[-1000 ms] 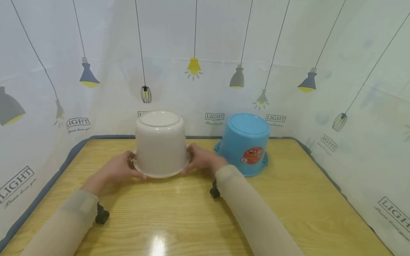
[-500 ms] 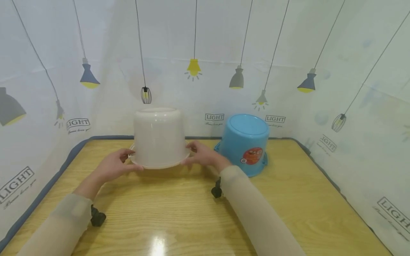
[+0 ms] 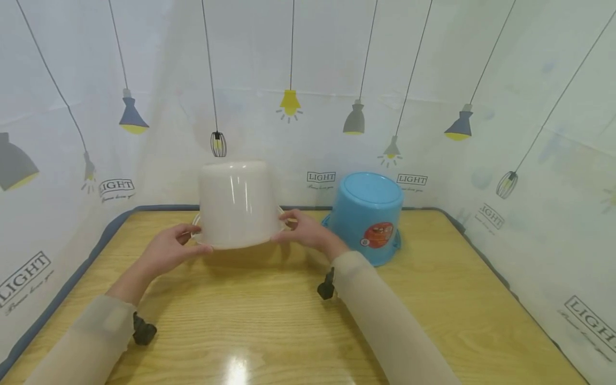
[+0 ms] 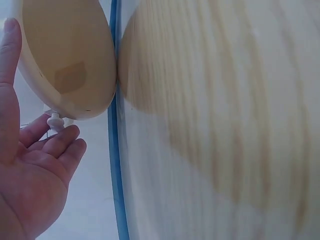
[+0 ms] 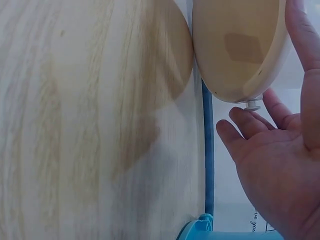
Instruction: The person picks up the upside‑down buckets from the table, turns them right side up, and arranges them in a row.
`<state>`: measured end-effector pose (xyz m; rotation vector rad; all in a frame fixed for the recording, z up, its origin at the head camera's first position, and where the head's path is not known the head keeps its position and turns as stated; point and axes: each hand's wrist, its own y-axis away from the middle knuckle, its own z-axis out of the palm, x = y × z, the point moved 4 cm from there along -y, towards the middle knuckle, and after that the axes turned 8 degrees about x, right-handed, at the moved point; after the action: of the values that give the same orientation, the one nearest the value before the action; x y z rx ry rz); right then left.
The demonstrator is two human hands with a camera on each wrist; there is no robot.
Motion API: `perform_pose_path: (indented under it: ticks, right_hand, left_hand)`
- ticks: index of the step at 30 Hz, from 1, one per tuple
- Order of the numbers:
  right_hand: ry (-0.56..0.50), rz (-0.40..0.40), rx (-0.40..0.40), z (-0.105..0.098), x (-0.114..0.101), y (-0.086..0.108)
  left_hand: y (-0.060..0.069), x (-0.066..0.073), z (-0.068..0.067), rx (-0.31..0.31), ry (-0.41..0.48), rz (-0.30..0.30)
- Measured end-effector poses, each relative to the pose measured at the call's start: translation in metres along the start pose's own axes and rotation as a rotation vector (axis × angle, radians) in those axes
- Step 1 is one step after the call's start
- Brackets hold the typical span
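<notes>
An upside-down cream-white bucket leans back, its near rim raised off the table. My left hand grips the left side of the rim, thumb on the front and fingers behind. On the opposite side my right hand holds the rim the same way. In the left wrist view the bucket's hollow inside shows, and the fingers curl by a small white handle knob. The right wrist view shows the matching knob against the fingertips of the right hand.
A blue bucket with a red label stands upside down just right of the right forearm. All of this is on a wood-grain table with a dark blue edge. A pale curtain printed with lamps hangs close behind and at both sides.
The white bucket's near rim has come up off the table and its base has tipped back, away from me. Both hands have kept their hold; the blue bucket has stayed put.
</notes>
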<state>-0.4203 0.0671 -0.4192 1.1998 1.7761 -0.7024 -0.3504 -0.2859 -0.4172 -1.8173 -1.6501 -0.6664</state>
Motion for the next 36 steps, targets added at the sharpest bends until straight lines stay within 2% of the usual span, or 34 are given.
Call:
perform_pose_path:
  ticks: [3, 8, 15, 19, 23, 28, 32, 36]
  right_hand:
    - [-0.01, 0.004, 0.003, 0.0, 0.001, 0.001]
    - [-0.043, 0.011, 0.016, -0.001, 0.002, 0.003]
    - [-0.076, 0.013, 0.04, -0.003, 0.002, 0.005]
    - [-0.098, 0.001, 0.052, -0.004, 0.002, 0.008]
    - [-0.146, -0.019, 0.081, -0.007, -0.001, 0.01]
    - [-0.186, -0.091, 0.146, -0.012, -0.008, 0.011]
    - [-0.202, -0.168, 0.194, -0.018, -0.011, 0.008]
    - [-0.195, -0.195, 0.204, -0.023, -0.016, 0.009]
  left_hand:
    - [0.002, 0.001, 0.0, 0.016, 0.03, -0.003]
    - [0.006, 0.002, 0.001, 0.053, 0.131, -0.015]
    - [0.009, 0.002, -0.001, 0.116, 0.194, -0.013]
    - [0.012, 0.003, -0.004, 0.141, 0.224, 0.007]
    - [0.015, 0.006, -0.007, 0.193, 0.237, 0.028]
    - [0.018, 0.011, -0.012, 0.264, 0.26, 0.064]
    - [0.02, 0.011, -0.012, 0.269, 0.35, 0.129]
    - [0.02, 0.013, -0.013, 0.267, 0.404, 0.173]
